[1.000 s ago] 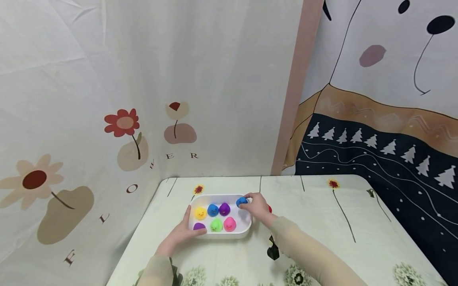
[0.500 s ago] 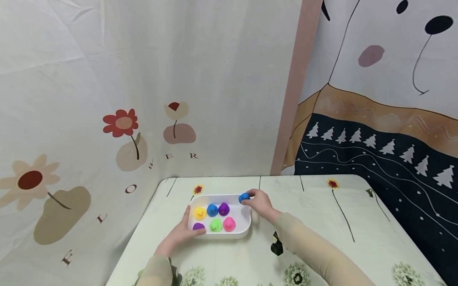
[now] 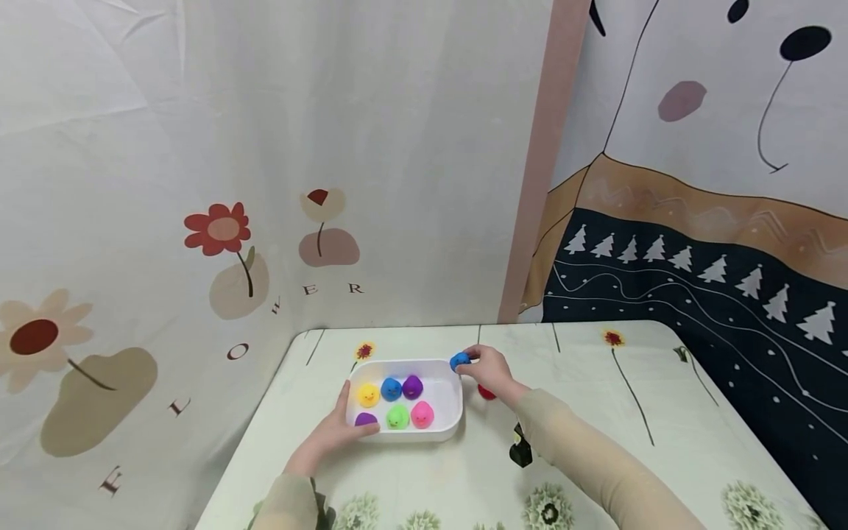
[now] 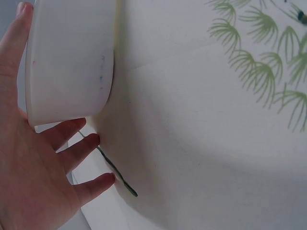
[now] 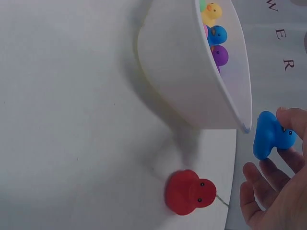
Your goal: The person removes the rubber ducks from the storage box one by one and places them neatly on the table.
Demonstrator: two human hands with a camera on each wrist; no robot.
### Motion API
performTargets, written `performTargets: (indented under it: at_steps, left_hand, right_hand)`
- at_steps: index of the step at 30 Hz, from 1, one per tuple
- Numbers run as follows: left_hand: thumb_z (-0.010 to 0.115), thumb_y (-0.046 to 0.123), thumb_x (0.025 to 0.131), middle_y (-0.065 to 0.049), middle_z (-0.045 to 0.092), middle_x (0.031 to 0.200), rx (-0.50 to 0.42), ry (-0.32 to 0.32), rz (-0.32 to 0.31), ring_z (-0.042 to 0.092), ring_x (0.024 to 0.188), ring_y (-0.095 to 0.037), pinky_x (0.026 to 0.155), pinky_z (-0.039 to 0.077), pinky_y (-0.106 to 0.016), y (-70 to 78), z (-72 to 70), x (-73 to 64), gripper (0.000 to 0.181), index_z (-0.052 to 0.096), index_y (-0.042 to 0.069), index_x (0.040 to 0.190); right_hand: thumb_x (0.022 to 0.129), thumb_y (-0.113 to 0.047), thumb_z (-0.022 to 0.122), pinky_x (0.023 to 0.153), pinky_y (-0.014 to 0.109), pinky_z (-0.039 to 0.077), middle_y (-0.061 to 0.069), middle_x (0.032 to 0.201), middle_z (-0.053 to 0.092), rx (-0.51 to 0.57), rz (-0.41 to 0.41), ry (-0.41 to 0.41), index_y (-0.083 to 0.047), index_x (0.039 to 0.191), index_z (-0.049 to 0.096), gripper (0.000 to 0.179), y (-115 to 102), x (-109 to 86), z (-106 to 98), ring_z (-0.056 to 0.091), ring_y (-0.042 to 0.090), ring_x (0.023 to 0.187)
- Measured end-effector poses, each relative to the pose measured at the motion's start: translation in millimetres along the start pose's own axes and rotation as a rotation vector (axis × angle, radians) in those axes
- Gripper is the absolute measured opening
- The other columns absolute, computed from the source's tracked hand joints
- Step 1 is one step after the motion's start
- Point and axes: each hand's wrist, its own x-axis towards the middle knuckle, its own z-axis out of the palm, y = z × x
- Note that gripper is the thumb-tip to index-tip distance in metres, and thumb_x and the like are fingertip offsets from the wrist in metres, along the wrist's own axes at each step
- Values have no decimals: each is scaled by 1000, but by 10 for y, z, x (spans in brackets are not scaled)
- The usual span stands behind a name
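In the head view, a white plastic tub [image 3: 424,436] holds several small rubber ducks, among them a yellow duck [image 3: 368,395], a blue duck [image 3: 391,389], a green duck [image 3: 397,417] and a pink duck [image 3: 422,414]. My left hand [image 3: 334,433] rests against its near left corner, thumb along the front wall and fingers at the left end; the left wrist view shows them splayed and fairly straight. Just off the far right corner, my right hand [image 3: 488,372] pinches another blue rubber duck [image 5: 268,136] between thumb and fingers, outside the tub's rim.
On the table right of the tub sits a red duck [image 5: 187,192], partly behind my right hand in the head view. A small black object [image 3: 520,447] shows by the right sleeve. A flower-printed cloth covers the table [image 3: 583,412]; fabric curtains [image 3: 411,184] hang behind.
My right hand has carried the blue duck up out of the tub, to the right past its far corner. The left hand keeps its place on the tub. The red duck shows more now.
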Motion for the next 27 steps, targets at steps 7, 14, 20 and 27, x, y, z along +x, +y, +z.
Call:
performTargets:
  at_steps: [7,14,20,27]
  left_hand:
    - [76,51,78,-32,18,153,3,-1,16,24,136,-53,107,22,-66,-8,-12,15,120,-7,14,156]
    - [77,49,78,-33,17,153,5,-5,17,23,136,-54,107,22,-66,-32,-12,20,120,-7,11,155]
    - [77,49,78,-32,15,154,-2,-6,13,21,136,-54,107,20,-67,-33,-13,5,120,-8,11,155]
    - [77,50,78,-32,16,154,-1,-3,12,21,136,-54,107,20,-67,-42,-6,12,121,-8,12,155]
  right_hand:
    - [83,-22,78,86,39,55,11,113,64,-22,19,-7,-4,117,65,41,76,19,-114,60,28,102]
    - [83,-22,78,87,40,54,10,114,63,-45,38,-4,-4,120,64,43,196,56,-254,58,28,104]
    - [84,-22,77,89,42,52,10,115,64,-70,42,-11,-5,118,65,40,292,45,-379,58,27,103]
    - [84,-18,76,92,47,49,12,115,64,-64,46,0,-3,116,65,37,443,5,-514,57,30,106]
